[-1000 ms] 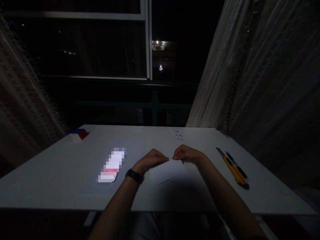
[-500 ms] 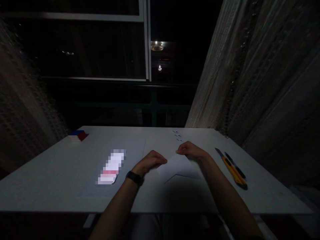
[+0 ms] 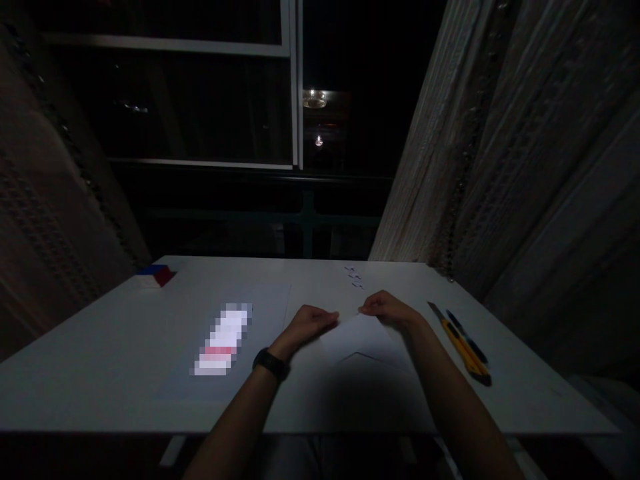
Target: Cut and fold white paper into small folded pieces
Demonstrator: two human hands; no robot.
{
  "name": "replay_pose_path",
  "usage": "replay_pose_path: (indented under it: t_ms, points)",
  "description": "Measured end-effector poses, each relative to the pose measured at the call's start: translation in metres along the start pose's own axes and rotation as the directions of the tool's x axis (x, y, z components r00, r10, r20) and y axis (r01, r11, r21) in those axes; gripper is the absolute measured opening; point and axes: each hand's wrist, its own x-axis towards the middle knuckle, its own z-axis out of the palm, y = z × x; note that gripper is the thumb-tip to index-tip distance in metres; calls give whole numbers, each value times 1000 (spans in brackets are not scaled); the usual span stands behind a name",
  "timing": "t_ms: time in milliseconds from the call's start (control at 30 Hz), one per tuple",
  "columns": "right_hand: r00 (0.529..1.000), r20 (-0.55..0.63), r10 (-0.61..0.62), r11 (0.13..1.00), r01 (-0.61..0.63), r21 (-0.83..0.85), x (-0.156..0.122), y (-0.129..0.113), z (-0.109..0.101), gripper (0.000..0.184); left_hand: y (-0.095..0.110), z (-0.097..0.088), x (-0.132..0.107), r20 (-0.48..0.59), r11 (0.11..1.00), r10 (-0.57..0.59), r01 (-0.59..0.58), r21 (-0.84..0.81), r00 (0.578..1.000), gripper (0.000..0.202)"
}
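Between my hands, over the middle of the white table, is a white sheet of paper with a bent, angled near edge. My left hand, with a dark band on its wrist, pinches the upper left edge between thumb and fingers. At the top of the sheet, my right hand is also closed in a pinch on the paper. The two sets of fingertips are a short gap apart. A dark shadow falls on the table in front of the sheet.
Left of my hands, a lit phone with a blurred screen lies on a larger sheet. A yellow box cutter and a dark pen lie right. Behind are small marked pieces; a coloured block sits far left.
Both hands have shifted slightly right with the paper still pinched. The paper's near edge appears lower and flatter to the table. The whole view has tilted a little.
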Motion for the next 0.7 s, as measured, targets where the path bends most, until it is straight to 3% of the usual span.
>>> replay_pose_path:
  t_ms: [100,200,300,367,433,467,533,567,600,700]
  points:
    - [999,48,-17,1000,16,17,9,-6,18,35,7,5,-8,25,989,-11,7,149,1000,40]
    - [1000,29,-3,998,2,59,7,-8,14,36,10,5,-11,0,983,-19,18,180,1000,40]
    - [983,-186,5,990,21,139,-9,-7,-7,38,7,1,-8,-24,989,-24,28,145,999,38]
    - [891,-454,-12,994,60,93,-29,-5,-24,38,1,-2,-4,-56,990,-31,38,136,998,37]
    - [731,-682,-37,990,-64,-122,-57,-2,-37,39,-4,-4,-1,-87,991,-33,44,127,996,35]
    - [641,-764,-71,940,-213,-266,-71,0,-40,40,-6,-5,0,-88,993,-29,39,113,996,34]
    - [501,-856,-132,707,-558,-435,-99,5,-39,42,-7,-6,0,-39,998,-19,21,61,999,36]
    - [492,-858,-149,576,-662,-480,-111,8,-36,42,-5,-7,-2,7,999,-17,17,27,1000,41]
    - [524,-834,-175,464,-703,-539,-120,12,-31,41,-2,-8,-4,48,1000,-15,15,-5,999,47]
    - [583,-778,-234,251,-737,-628,-135,25,-16,37,8,-11,-16,93,997,-23,29,-65,995,48]
